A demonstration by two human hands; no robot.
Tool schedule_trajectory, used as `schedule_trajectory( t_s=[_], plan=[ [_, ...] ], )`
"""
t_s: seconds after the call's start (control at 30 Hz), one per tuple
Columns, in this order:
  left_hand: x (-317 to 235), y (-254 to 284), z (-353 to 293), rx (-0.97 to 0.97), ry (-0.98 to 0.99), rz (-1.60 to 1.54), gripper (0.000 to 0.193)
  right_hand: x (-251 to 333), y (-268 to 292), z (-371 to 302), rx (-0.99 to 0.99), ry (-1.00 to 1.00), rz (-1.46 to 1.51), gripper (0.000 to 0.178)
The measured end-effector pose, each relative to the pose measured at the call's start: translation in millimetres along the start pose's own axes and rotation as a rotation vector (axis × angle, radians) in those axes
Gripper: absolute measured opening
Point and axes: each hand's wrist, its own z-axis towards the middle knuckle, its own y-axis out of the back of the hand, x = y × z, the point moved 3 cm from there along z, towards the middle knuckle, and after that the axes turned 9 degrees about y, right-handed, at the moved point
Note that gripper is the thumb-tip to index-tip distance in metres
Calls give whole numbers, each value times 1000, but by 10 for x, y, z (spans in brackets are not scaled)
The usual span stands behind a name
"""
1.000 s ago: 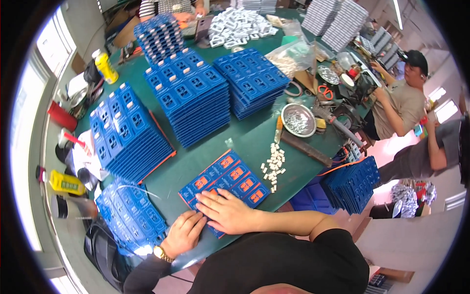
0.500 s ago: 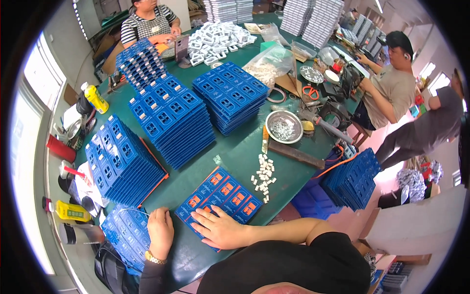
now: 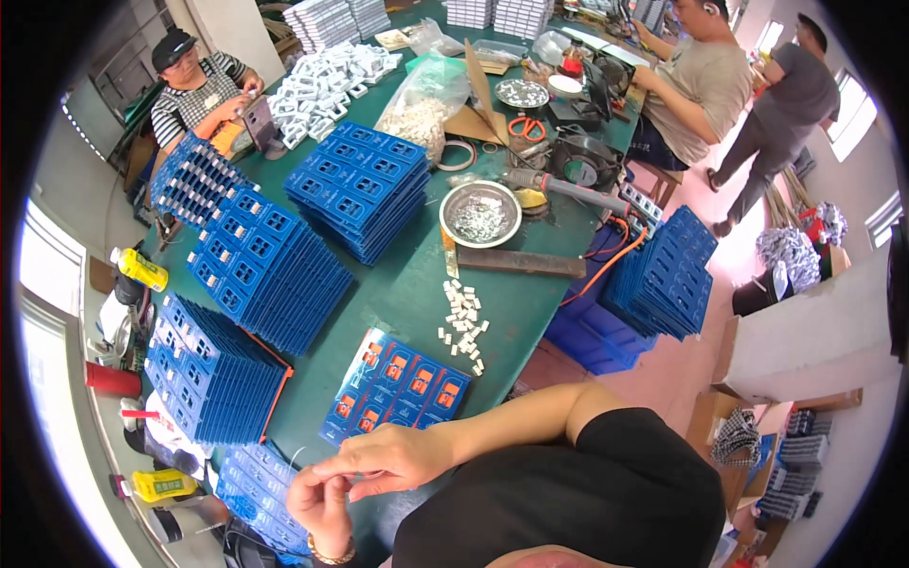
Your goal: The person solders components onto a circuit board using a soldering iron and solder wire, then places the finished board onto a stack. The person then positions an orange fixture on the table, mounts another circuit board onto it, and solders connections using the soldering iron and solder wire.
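Observation:
My right hand point(image 3: 405, 458) reaches across in front of me, its fingers bent and pressed together against the fingertips of my left hand point(image 3: 324, 506). Both hands are closed; anything between the fingers is too small or hidden to make out. A gold-coloured band circles my left wrist. Just beyond them a blue panel with orange patches point(image 3: 398, 386) lies flat on the green table point(image 3: 379, 293), apart from my left hand, its near edge partly covered by my right arm. Beside my left hand sits a lower pile of blue panels point(image 3: 254, 488).
Tall stacks of blue panels point(image 3: 355, 180) stand further back and left. Small white pieces point(image 3: 462, 317) lie right of the panel, near a metal bowl point(image 3: 481, 216) and a dark bar point(image 3: 521, 262). A blue crate point(image 3: 592, 341) stands off the right edge. Co-workers point(image 3: 204, 85) sit across the table.
My right hand has lifted off the orange-patched panel and come back to meet my left hand, whose fingers have curled. The whole view has shifted rightward.

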Motion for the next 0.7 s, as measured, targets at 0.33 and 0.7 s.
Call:
schedule_trajectory(
  t_s=[0.33,0.7],
  plan=[
    [-234,-512,-79,348,-348,637,20,172,612,-528,83,-324,251,56],
    [21,-40,-249,76,-93,863,11,513,2882,-1588,-1313,-187,-381,55]
  ],
)
